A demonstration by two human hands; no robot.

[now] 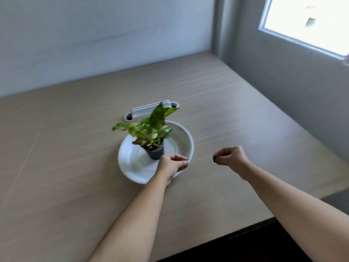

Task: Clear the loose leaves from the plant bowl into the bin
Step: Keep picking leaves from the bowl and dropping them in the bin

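1. Near the middle of the bench, a white plant bowl is seen, well apart from every edge.
2. A small dark pot is stood upright inside the bowl, with a green variegated plant rising from it.
3. The left hand is held over the bowl's near rim, its fingers pinched on a small leaf piece – the piece is blurred and tiny.
4. The right hand is held above bare bench, to the right of the bowl and apart from it; its fingers are clenched on a dark leaf scrap.
5. Behind the bowl, toward the far edge, a white cable grommet is set into the bench.
6. A window is seen at the upper right – no bin can be made out.
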